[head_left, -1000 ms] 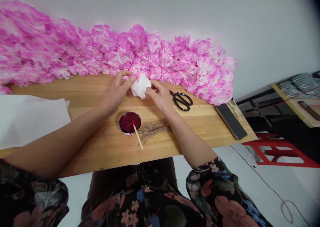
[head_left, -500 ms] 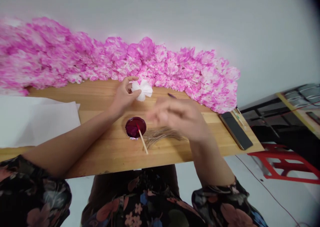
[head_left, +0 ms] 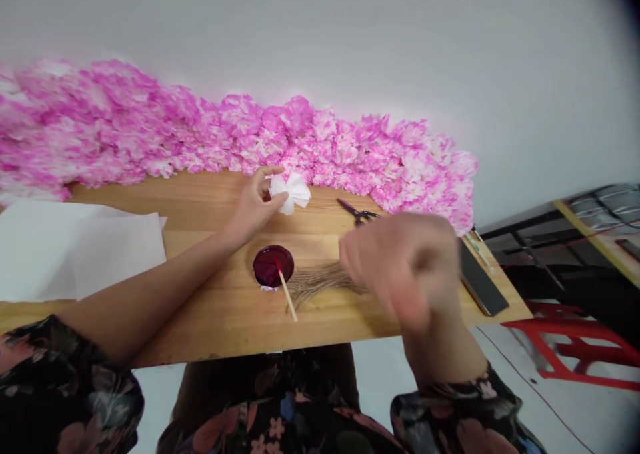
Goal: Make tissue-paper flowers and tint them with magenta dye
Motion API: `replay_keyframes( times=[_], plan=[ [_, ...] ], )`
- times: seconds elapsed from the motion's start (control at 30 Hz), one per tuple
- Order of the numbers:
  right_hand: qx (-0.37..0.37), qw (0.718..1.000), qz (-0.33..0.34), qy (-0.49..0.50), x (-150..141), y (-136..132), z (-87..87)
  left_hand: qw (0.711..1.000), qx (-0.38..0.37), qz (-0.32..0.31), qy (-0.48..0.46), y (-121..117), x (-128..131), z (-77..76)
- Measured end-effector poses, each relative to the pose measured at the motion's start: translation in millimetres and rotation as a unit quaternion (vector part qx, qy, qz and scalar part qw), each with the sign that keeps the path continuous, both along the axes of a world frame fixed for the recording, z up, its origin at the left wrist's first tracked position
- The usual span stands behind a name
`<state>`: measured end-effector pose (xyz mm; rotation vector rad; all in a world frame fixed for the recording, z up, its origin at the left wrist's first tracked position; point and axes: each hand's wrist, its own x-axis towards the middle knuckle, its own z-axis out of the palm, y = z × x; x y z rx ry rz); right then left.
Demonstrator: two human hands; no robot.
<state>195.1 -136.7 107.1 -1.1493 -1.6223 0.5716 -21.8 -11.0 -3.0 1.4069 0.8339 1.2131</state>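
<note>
My left hand (head_left: 259,201) pinches a white paper flower (head_left: 293,193) between thumb and fingers, above the back half of the table. To the right, my right hand (head_left: 400,261) is raised over the tabletop, smeared by motion, with its fingers curled closed. Whatever it may hold is hidden. Below my left hand stands a small dish of dark magenta dye (head_left: 267,267), and a wooden stick (head_left: 287,297) with a red tip leans out of it. Beside the dish lies a bundle of brown twine strands (head_left: 325,278), partly covered by my right hand. Scissors (head_left: 353,211) lie just behind that hand.
A long heap of pink and white paper flowers (head_left: 200,131) lines the back of the wooden table (head_left: 215,337) along the wall. White paper sheets (head_left: 120,241) lie at left. A dark phone (head_left: 481,281) rests near the right edge. A red stool (head_left: 575,344) stands beyond.
My right hand has moved right and toward me, curling its fingers and uncovering more of the scissors. My left hand still holds the white paper flower. The whole view has shifted slightly.
</note>
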Motion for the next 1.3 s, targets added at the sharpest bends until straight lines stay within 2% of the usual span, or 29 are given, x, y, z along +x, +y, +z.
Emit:
replay_keyframes(
  times=[0.07,0.17,0.23,0.3,0.4,0.5,0.67,0.97,1.17,1.23,1.3],
  plan=[
    [-0.016,1.000,0.023,0.011,-4.4,32.7,-18.1,1.000,-0.001,0.000,0.007,-1.5,-0.3,1.5],
    [-0.016,0.998,-0.064,-0.002,-5.4,69.7,-58.3,0.999,0.003,-0.003,0.035,-4.2,-1.6,3.5],
    [-0.037,0.997,-0.057,-0.038,-2.0,81.6,-79.3,0.998,0.012,-0.007,0.059,-5.0,-2.8,3.4],
    [-0.055,0.997,-0.029,-0.053,1.0,84.7,-90.2,0.997,0.020,-0.009,0.080,-4.9,-3.6,2.1],
    [-0.087,0.995,0.016,-0.048,0.0,83.3,-94.6,0.994,0.028,-0.014,0.107,-4.0,-3.7,-1.4],
    [-0.104,0.994,0.031,-0.018,-4.9,83.4,-98.4,0.991,0.039,-0.021,0.123,-2.9,-3.3,-4.7],
    [-0.104,0.994,0.028,0.014,-8.9,83.8,-104.3,0.991,0.042,-0.027,0.127,-1.4,-4.1,-7.8],
    [-0.119,0.993,0.003,0.020,-13.2,80.3,-97.8,0.982,0.081,-0.013,0.168,-0.4,-4.2,-9.8],
    [-0.129,0.991,-0.005,0.019,-14.3,81.1,-98.8,0.980,0.119,-0.016,0.158,3.7,-2.0,-20.9],
    [-0.127,0.992,-0.003,0.017,-14.7,81.1,-98.0,0.976,0.144,0.000,0.166,6.9,-2.5,-23.1],
    [-0.127,0.992,-0.007,0.017,-15.8,80.7,-96.3,0.966,0.188,0.046,0.173,9.8,-4.6,-20.5]
  ],
)
